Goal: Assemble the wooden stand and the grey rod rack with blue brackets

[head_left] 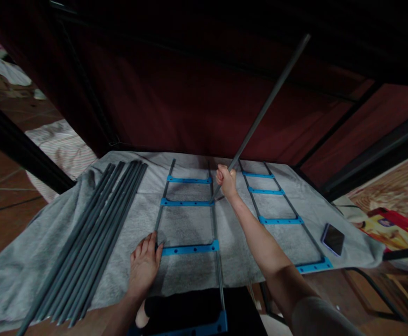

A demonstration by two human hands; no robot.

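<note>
My right hand (226, 181) is wrapped round a long grey rod (267, 103), which slants up to the right; its lower end is near the right side of a blue crosspiece (186, 203). That crosspiece belongs to a ladder-like frame of grey rods and blue bars lying in front of me. With fingers spread, my left hand (144, 262) rests at the left end of a lower blue crosspiece (189, 250), against the frame's left rod (159, 215). A similar frame with blue bars (281, 220) lies to the right.
Several grey rods (99, 238) lie side by side on the grey cloth (131, 242) at the left. A phone (333, 239) lies near the cloth's right edge. Dark red fabric (176, 107) and black posts (25, 144) stand around the work surface.
</note>
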